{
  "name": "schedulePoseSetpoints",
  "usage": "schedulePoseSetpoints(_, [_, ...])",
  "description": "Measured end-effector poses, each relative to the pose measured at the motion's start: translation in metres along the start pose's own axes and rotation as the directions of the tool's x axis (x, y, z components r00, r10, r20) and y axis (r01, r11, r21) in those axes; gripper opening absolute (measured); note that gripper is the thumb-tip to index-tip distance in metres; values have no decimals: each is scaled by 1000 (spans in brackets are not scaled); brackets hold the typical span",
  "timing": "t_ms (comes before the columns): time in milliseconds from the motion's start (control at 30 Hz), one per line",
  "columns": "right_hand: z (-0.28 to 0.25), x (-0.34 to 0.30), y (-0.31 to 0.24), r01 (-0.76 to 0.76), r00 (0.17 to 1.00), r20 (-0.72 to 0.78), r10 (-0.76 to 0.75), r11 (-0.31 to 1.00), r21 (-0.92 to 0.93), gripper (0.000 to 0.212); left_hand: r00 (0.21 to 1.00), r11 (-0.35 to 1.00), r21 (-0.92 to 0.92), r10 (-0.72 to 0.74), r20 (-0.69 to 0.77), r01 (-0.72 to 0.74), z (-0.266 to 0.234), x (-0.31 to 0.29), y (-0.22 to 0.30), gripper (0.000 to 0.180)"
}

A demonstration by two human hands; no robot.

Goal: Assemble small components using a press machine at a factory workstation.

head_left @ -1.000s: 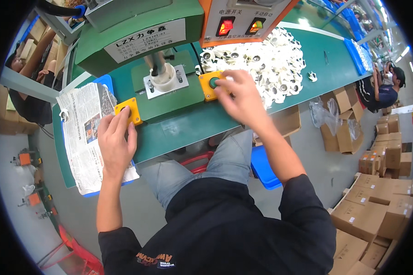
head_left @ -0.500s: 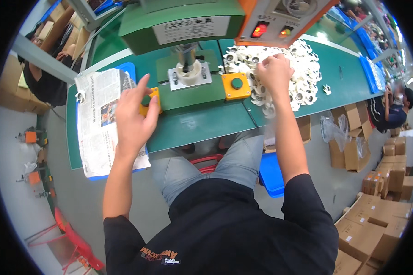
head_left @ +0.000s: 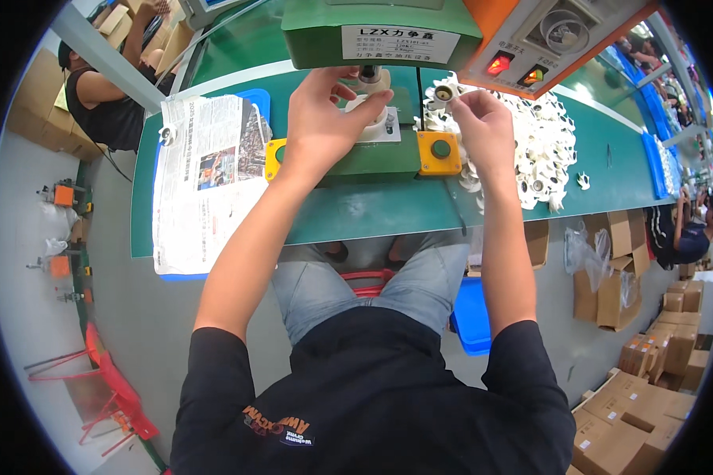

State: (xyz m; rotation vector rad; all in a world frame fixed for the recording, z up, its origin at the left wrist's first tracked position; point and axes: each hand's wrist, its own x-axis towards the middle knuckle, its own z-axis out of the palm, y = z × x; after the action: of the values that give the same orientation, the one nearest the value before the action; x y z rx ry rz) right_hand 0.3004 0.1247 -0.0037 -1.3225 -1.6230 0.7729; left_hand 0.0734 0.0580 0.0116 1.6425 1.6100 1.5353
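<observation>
My left hand (head_left: 323, 123) reaches over the base of a green press (head_left: 384, 36), its thumb and fingers curled around a white round plastic part (head_left: 379, 82) under the press rod. Some of that part is hidden by my fingers. At the near edge of the pile, my right hand (head_left: 489, 131) pinches a white plastic piece with a round dark-centred socket (head_left: 443, 93). Many similar white pieces (head_left: 542, 150) lie heaped beyond and beside this hand. Yellow boxes with green push buttons flank the press base, the right one (head_left: 439, 153) fully visible.
A newspaper-covered blue tray (head_left: 206, 214) lies at the left, with one white piece (head_left: 166, 134) on it. An orange control box (head_left: 523, 47) with lit switches overhangs the pile. Cardboard boxes (head_left: 610, 273) and a blue bin (head_left: 471, 317) stand below. Other people (head_left: 103, 95) sit nearby.
My left hand has moved right from beside the left button box to the part under the press rod. My right hand has lifted a white piece from the pile. The view has shifted slightly.
</observation>
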Motion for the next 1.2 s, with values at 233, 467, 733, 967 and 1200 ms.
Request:
schedulePoseSetpoints(233, [38,-5,-29,43,985,162,-50,998,41,25,995,951,292,85,53,-97,-23,-3,-15,44])
schedulePoseSetpoints(467, [63,-12,-50,-206,954,295,54,833,514,17,996,826,564,51,-79,2,-125,-14,-59,45])
schedulePoseSetpoints(733, [100,-44,-51,79,995,-92,-33,825,559,27,982,784,610,5,-188,113,-291,-15,-168,43])
schedulePoseSetpoints(967, [79,-97,-28,168,986,-94,-139,823,542,24,994,612,783,-60,-94,111,-283,-11,-164,45])
schedulePoseSetpoints(1200, [32,-119,12,-8,1000,29,-12,797,604,14,993,554,831,64,-103,51,-245,-30,-153,45])
